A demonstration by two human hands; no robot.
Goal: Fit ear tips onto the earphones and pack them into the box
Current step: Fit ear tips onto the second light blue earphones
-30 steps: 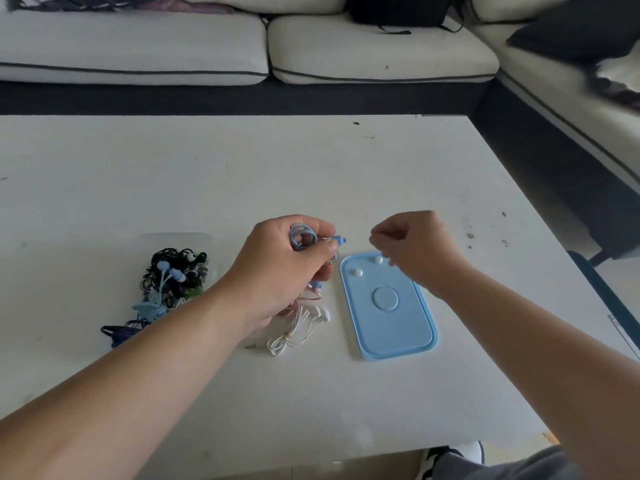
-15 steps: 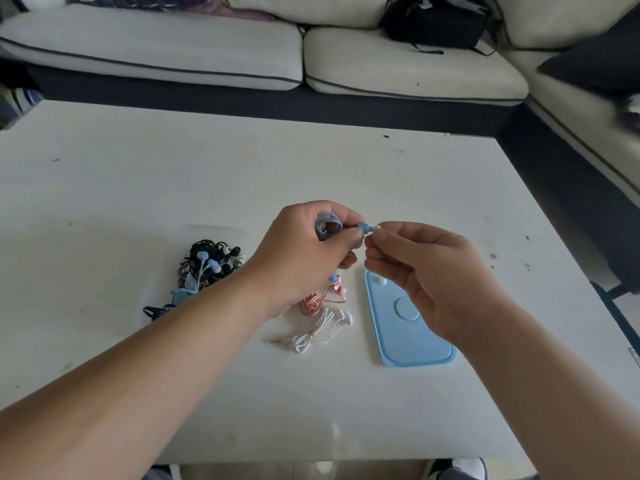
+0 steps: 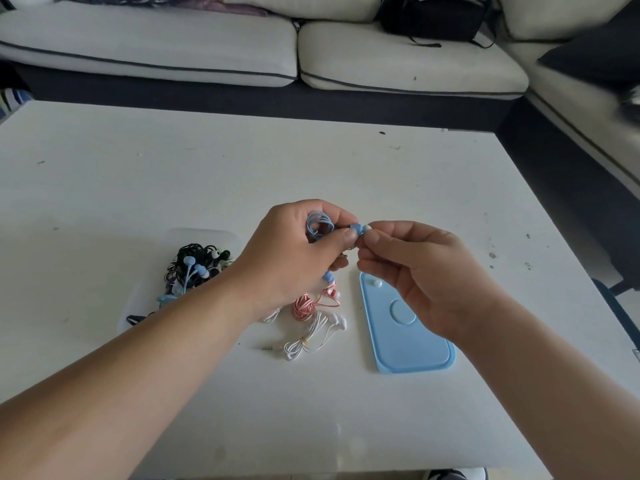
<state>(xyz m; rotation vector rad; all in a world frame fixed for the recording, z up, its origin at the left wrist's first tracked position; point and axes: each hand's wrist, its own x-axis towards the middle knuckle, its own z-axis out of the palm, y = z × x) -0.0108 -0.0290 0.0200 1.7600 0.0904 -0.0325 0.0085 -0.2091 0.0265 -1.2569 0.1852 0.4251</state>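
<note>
Fingers (image 3: 388,231) press rounded white tip (image 3: 367,227) onto earbud (image 3: 355,229).

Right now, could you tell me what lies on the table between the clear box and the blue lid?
In the head view, two coiled sets lie there: red-and-white earphones and, nearer the person, white earphones.

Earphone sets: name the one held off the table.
The blue set, coiled in the left hand; the red-striped set and the white set lie on the table.
</note>
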